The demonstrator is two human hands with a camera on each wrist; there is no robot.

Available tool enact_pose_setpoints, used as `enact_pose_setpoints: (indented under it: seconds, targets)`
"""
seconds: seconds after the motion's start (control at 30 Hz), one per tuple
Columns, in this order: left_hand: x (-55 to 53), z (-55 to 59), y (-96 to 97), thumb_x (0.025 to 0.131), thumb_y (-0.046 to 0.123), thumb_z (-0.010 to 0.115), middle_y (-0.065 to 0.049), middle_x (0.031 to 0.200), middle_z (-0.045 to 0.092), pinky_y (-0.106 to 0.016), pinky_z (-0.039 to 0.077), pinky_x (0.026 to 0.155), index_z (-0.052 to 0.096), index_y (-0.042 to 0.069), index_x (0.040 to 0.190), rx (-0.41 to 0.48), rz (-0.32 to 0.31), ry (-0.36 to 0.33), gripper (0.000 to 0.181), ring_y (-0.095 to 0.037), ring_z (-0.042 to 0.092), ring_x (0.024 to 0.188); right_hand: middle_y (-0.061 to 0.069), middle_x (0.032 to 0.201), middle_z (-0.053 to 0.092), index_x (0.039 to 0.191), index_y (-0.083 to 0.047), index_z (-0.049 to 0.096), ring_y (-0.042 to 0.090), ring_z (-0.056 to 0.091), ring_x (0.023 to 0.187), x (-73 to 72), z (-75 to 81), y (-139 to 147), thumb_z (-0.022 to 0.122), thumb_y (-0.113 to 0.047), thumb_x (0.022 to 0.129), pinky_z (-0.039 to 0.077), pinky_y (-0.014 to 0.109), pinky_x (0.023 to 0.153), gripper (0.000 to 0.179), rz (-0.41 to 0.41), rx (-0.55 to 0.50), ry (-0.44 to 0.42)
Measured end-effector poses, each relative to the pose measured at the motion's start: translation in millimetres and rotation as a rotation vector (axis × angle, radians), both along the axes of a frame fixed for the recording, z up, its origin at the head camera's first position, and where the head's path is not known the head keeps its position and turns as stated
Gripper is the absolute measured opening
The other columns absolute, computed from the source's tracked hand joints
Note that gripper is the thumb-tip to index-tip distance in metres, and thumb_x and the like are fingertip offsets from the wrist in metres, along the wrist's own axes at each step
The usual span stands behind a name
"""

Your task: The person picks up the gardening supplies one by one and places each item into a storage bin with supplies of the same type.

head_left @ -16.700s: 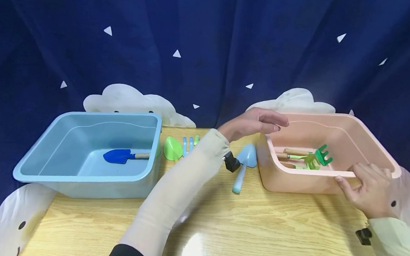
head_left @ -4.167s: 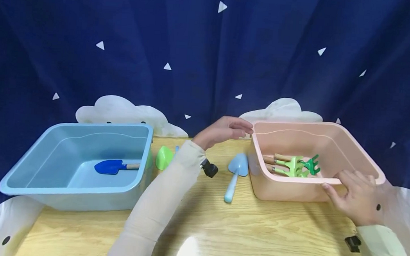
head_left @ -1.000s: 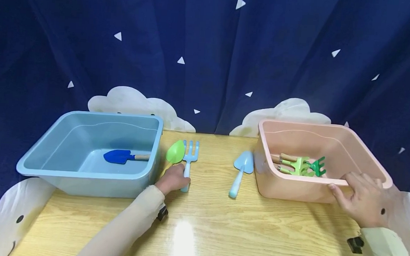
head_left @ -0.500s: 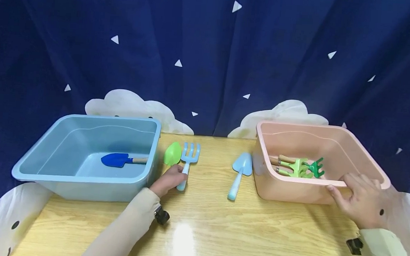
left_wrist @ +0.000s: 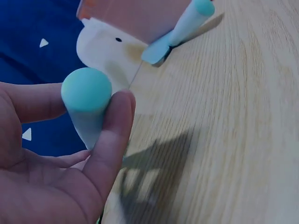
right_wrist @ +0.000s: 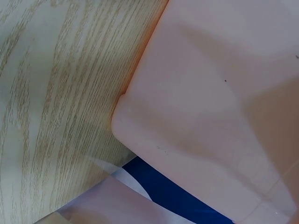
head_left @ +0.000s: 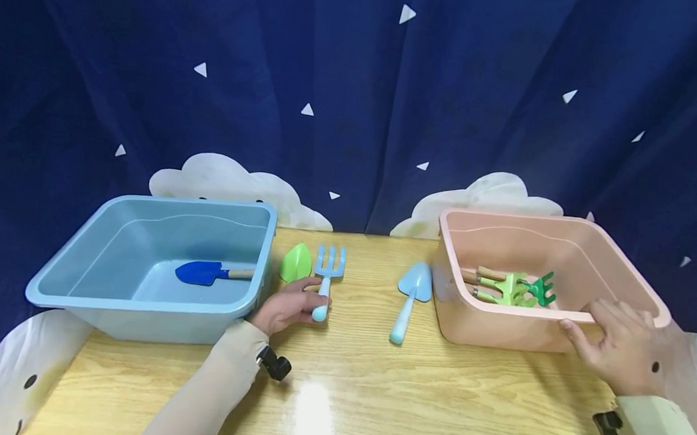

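My left hand [head_left: 286,305] pinches the handle of a light blue toy fork [head_left: 326,273] on the wooden table, just right of the blue tub [head_left: 81,274]. The left wrist view shows the fork's round handle end [left_wrist: 86,95] held between thumb and fingers. A green toy scoop [head_left: 296,263] lies beside the fork. My right hand [head_left: 619,344] grips the near rim of the pink tub [head_left: 486,319], which holds green rakes [head_left: 514,287] with wooden handles. A light blue toy shovel [head_left: 410,294] lies left of the pink tub.
A dark blue trowel [head_left: 207,273] lies inside the blue tub. Behind the table hangs a dark blue curtain with cloud cutouts [head_left: 231,180]. The right wrist view shows only the pink tub's outer wall [right_wrist: 210,93] and table wood.
My left hand drew back from near the pink tub to the fork beside the blue tub and took its handle. In the last half second the fork shifted slightly right. My right hand stayed put.
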State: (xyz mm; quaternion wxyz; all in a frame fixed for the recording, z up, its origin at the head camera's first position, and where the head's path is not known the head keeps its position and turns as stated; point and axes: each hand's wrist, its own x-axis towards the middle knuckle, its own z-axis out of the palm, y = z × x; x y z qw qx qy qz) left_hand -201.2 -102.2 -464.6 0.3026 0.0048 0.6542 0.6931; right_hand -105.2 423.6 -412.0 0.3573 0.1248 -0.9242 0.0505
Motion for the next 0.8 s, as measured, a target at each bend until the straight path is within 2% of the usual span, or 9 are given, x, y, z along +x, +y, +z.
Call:
enact_pose_setpoints:
  seconds: [0.17,0.33,0.47,0.63,0.8]
  targets:
    - [-0.2,0.3,-2.0,0.088,0.010,0.056,-0.030,0.132,0.045,-0.028,0.052,0.076,0.022,0.008,0.144,0.063,-0.027,-0.020,0.066,-0.018,0.064,0.091,0.004,0.061,0.048,0.070,-0.011,0.053,0.029,0.045,0.062,-2.7,-2.4,0,0.066,-0.052,0.071,0.020,0.041,0.060,0.042,0.017,-0.023,-0.001]
    - [-0.6,0.3,-0.3,0.087,0.013,0.057,-0.027,0.132,0.047,-0.034,0.050,0.080,0.024,0.011,0.143,0.061,-0.025,-0.035,0.066,-0.016,0.064,0.088,0.004,0.059,0.047,0.070,-0.012,0.053,0.029,0.045,0.059,-3.8,-1.2,-2,0.066,-0.051,0.071,0.020,0.042,0.059,0.042,0.024,-0.013,-0.007]
    - [-1.2,-0.5,5.4,0.086,0.012,0.060,-0.028,0.133,0.046,-0.034,0.051,0.083,0.023,0.011,0.143,0.119,-0.049,-0.047,0.069,-0.014,0.065,0.086,0.003,0.059,0.047,0.069,-0.012,0.053,0.028,0.044,0.056,-2.3,1.8,-1,0.065,-0.053,0.072,0.020,0.042,0.059,0.043,0.025,-0.018,-0.002]
    - [0.3,-1.8,10.2,0.086,0.010,0.060,-0.029,0.135,0.042,-0.030,0.054,0.077,0.021,0.011,0.145,0.155,-0.082,-0.049,0.070,-0.012,0.066,0.085,0.004,0.057,0.046,0.070,-0.011,0.054,0.028,0.043,0.059,-0.2,0.6,1,0.066,-0.055,0.070,0.020,0.041,0.060,0.045,0.015,-0.040,0.002]
    - [-0.3,-5.3,10.9,0.087,0.009,0.058,-0.025,0.134,0.046,-0.030,0.054,0.075,0.026,0.014,0.144,0.166,-0.097,-0.030,0.065,-0.013,0.066,0.087,0.005,0.058,0.046,0.073,-0.011,0.054,0.031,0.045,0.061,-0.9,0.2,0,0.065,-0.051,0.073,0.022,0.044,0.061,0.042,0.002,-0.039,-0.024]
